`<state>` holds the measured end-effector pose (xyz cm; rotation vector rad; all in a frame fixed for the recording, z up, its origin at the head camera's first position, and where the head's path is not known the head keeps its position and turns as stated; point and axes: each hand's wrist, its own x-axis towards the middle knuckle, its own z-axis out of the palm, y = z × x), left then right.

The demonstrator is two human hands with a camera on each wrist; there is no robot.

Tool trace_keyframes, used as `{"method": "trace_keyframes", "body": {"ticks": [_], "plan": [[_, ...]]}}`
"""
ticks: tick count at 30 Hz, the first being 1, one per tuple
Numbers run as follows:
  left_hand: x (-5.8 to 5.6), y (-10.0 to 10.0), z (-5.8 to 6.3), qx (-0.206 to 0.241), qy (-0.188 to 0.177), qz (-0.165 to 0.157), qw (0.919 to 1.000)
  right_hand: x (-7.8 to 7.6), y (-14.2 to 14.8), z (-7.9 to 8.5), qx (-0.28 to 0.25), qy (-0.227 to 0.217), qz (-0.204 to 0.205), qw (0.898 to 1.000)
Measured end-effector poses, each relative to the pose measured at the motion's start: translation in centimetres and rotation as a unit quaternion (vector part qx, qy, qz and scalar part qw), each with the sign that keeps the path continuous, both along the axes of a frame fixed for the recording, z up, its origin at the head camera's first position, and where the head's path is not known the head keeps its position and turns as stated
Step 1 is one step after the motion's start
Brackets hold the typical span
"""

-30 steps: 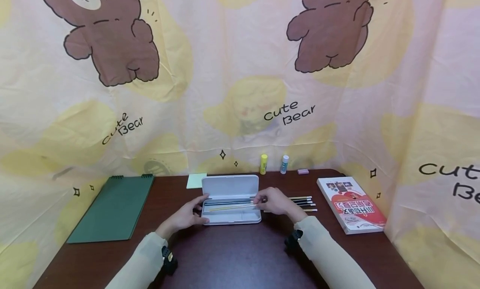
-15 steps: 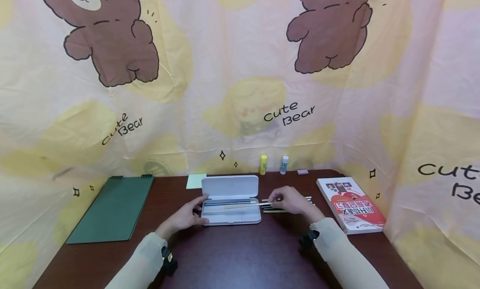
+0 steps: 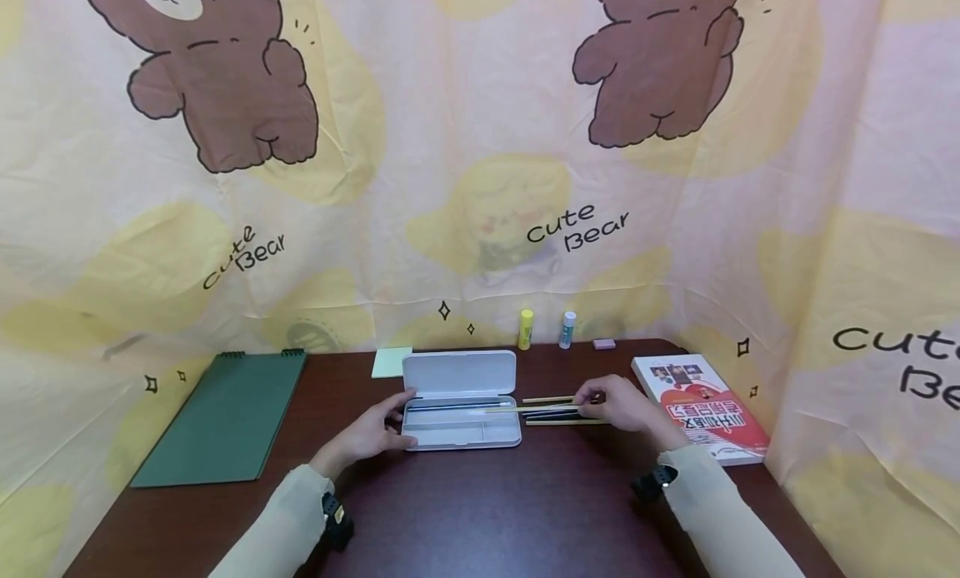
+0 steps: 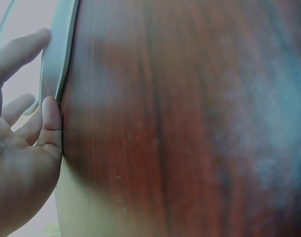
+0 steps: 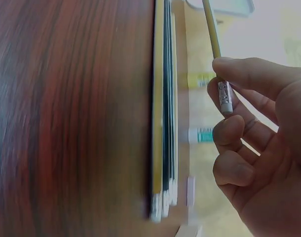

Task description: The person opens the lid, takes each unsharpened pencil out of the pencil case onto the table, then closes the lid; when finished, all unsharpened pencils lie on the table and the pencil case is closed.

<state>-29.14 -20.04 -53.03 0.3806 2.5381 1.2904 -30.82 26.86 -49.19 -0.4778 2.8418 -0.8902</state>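
pencil case (image 3: 442, 437): on the table (image 3: 465, 511), in front of the person, lid (image 3: 459, 373) tipped back on the far side. tray is split by a long rail, with a short partition toward the right end of the near half. in the far slot: a dark pencil (image 3: 450, 408) lying lengthwise; can't tell if it's just one.

left hand (image 3: 367, 434): grips the case's left end, thumb on the near wall, a finger at the far corner.

right hand (image 3: 621, 403): thumb and finger pinch a yellow pencil (image 3: 536, 409) near its eraser end; in the right wrist view the metal band and pale eraser stick out past the fingertips. pencil is about level, far end over the case's right part. can't tell if that end touches the tray.

outside the case, just right of it: loose pencils (image 3: 566, 422) side by side on the table, yellow and dark, partly under the right hand in the head view.

far edge: sticky notes (image 3: 392, 362) behind the case, yellow glue stick (image 3: 526, 331), blue and white glue stick (image 3: 567, 331), pink eraser (image 3: 603, 344). green notepad (image 3: 225, 420) on the left, book (image 3: 701, 407) on the right.
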Motion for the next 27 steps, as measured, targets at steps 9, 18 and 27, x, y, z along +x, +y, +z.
{"method": "trace_keyframes", "body": {"ticks": [9, 18, 27], "plan": [[0.0, 0.0, 0.0, 0.002, 0.000, -0.001, 1.0000, 0.6, 3.1, -0.4, -0.014, -0.011, -0.013, 1.000], [0.0, -0.1, -0.2, 0.000, -0.001, -0.001, 1.0000, 1.4, 4.9, -1.1, -0.011, -0.018, -0.020, 1.000], [0.1, 0.0, 0.0, 0.007, 0.000, -0.003, 1.0000, 1.6, 5.4, -1.3, -0.003, -0.057, -0.038, 0.998]]}}
